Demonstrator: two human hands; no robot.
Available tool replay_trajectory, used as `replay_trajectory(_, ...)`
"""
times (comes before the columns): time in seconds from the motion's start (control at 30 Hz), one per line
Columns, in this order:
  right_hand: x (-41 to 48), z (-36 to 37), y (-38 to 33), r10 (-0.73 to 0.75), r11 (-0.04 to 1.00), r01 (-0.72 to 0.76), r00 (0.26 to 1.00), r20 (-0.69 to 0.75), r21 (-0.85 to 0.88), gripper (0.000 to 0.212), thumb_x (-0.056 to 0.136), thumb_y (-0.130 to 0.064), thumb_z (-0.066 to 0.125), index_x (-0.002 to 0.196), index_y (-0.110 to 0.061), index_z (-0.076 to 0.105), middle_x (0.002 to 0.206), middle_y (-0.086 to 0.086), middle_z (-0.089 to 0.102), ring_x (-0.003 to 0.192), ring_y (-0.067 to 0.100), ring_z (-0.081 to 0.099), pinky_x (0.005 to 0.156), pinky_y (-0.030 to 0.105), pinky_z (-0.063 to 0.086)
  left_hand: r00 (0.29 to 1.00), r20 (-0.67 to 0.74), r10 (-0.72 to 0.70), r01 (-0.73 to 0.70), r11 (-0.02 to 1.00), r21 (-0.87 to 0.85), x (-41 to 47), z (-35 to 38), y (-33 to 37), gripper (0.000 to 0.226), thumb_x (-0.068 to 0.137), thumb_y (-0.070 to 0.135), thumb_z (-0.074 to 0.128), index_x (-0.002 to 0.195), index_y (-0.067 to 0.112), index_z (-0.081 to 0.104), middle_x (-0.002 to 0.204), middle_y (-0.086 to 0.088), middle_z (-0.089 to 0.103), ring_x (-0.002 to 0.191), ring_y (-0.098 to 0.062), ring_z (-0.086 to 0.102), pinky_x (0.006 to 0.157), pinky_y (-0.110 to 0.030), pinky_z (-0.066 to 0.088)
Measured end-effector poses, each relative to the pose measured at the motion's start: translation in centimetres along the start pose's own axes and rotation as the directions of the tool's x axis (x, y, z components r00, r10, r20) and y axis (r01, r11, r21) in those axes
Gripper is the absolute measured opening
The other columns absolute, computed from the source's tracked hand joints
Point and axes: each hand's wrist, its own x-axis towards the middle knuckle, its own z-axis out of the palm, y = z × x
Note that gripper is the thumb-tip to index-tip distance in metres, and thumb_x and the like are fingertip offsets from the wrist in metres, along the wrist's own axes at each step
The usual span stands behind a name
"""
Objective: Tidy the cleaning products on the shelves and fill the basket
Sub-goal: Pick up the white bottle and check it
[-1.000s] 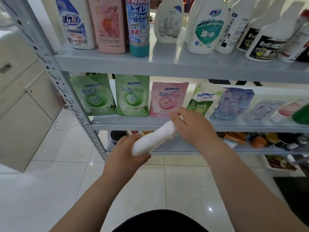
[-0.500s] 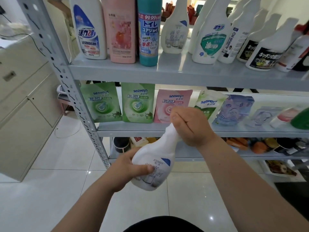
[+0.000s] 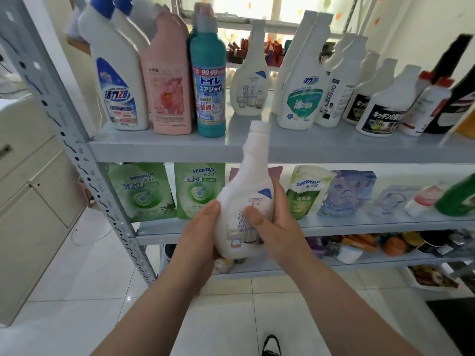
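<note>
I hold a white capless cleaner bottle upright in front of the shelves, its neck reaching the edge of the upper shelf. My left hand grips its lower left side and my right hand wraps its right side, thumb across the label. A matching white bottle stands on the upper shelf beside a teal bottle, a pink bottle and a white and blue bottle. No basket shows in this view.
More white spray refill bottles and dark-labelled ones fill the upper shelf's right side. Green refill pouches and other pouches stand on the middle shelf. The grey shelf post and a beige cabinet are at left.
The bottle went from tilted to upright and rose toward the upper shelf. My right hand left the neck and now holds the body. The view tilted upward.
</note>
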Motion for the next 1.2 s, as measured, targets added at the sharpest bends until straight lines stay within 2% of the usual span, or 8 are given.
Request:
replay_trajectory(0.13,2.5,-3.0,-1.7,-0.039,0.998,0.044,0.996,-0.074,0.055,0.066,0.081,-0.033,0.083,0.133,-0.048,0.044,0.117,-0.010,0.070,0.105,0.015,0.071,0.079,0.034,0.060,0.992,0.063,0.107,-0.114,0.985,0.126,1.7,3.9,2.1,0.036,0.101,0.047,0.046,0.087,0.037,0.078,0.096,-0.011,0.077,0.096,-0.037,0.072,0.090,-0.062,0.055)
replay_trajectory(0.23,4.9,-6.0,-3.0,-0.095,0.991,0.104,0.991,-0.091,0.089,0.077,0.075,-0.036,0.083,0.139,-0.046,0.041,0.121,-0.011,0.069,0.110,0.016,0.070,0.081,0.034,0.061,0.968,0.137,0.211,-0.239,0.941,0.239,3.3,6.8,3.4,0.040,0.087,0.069,0.046,0.104,0.043,0.071,0.110,-0.010,0.073,0.106,-0.036,0.069,0.090,-0.060,0.056)
replay_trajectory(0.33,7.5,-8.5,-3.6,-0.166,0.975,0.185,0.975,-0.145,0.126,0.082,0.075,-0.023,0.080,0.144,-0.037,0.038,0.119,-0.012,0.070,0.109,0.015,0.070,0.081,0.033,0.060,0.937,0.228,0.265,-0.337,0.858,0.388,5.4,9.3,5.2,0.043,0.084,0.074,0.036,0.117,0.059,0.058,0.120,0.002,0.069,0.106,-0.020,0.067,0.081,-0.041,0.058)
replay_trajectory(0.53,12.9,-13.0,-4.7,-0.296,0.955,0.286,0.920,-0.256,-0.075,0.082,0.082,-0.009,0.079,0.128,-0.058,0.033,0.103,-0.040,0.065,0.099,-0.009,0.066,0.075,0.015,0.055,0.848,0.183,0.498,-0.517,0.701,0.492,10.7,12.5,9.5,0.044,0.100,0.043,0.049,0.144,0.038,0.048,0.140,0.012,0.050,0.127,-0.005,0.051,0.114,-0.042,0.041)
replay_trajectory(0.7,16.4,-16.1,-4.5,-0.344,0.936,0.314,0.910,-0.233,-0.156,0.080,0.085,-0.011,0.080,0.129,-0.061,0.036,0.114,-0.033,0.064,0.108,0.000,0.066,0.084,0.022,0.058,0.769,0.093,0.632,-0.502,0.507,0.701,18.0,14.6,12.9,0.073,0.087,0.038,0.064,0.152,0.032,0.031,0.150,0.000,0.041,0.134,-0.018,0.044,0.115,-0.045,0.040)
replay_trajectory(0.83,17.7,-17.2,-3.4,-0.356,0.932,0.330,0.908,-0.219,-0.147,0.079,0.084,-0.011,0.079,0.132,-0.056,0.036,0.116,-0.035,0.062,0.111,0.002,0.065,0.088,0.027,0.059,0.763,-0.041,0.645,-0.432,0.556,0.710,22.6,16.1,14.2,0.094,0.081,0.020,0.076,0.155,0.032,0.022,0.150,-0.002,0.036,0.135,-0.020,0.040,0.110,-0.033,0.035)
replay_trajectory(0.97,18.5,-18.1,-2.7,-0.347,0.936,0.327,0.917,-0.197,-0.127,0.076,0.084,-0.010,0.077,0.134,-0.050,0.035,0.114,-0.037,0.061,0.109,-0.002,0.065,0.081,0.016,0.055,0.765,-0.090,0.638,-0.366,0.545,0.755,25.4,17.3,14.7,0.105,0.080,0.016,0.079,0.159,0.028,0.011,0.154,-0.003,0.030,0.141,-0.023,0.034,0.117,-0.040,0.031)
replay_trajectory(1.2,19.4,-18.7,-2.0,-0.317,0.948,0.307,0.932,-0.177,-0.079,0.074,0.084,-0.007,0.075,0.133,-0.047,0.037,0.113,-0.035,0.064,0.109,-0.004,0.065,0.080,0.015,0.055,0.744,-0.167,0.647,-0.236,0.488,0.840,27.5,17.0,14.8,0.085,0.078,0.037,0.082,0.144,0.019,0.032,0.141,-0.009,0.033,0.126,-0.027,0.043,0.107,-0.043,0.043)
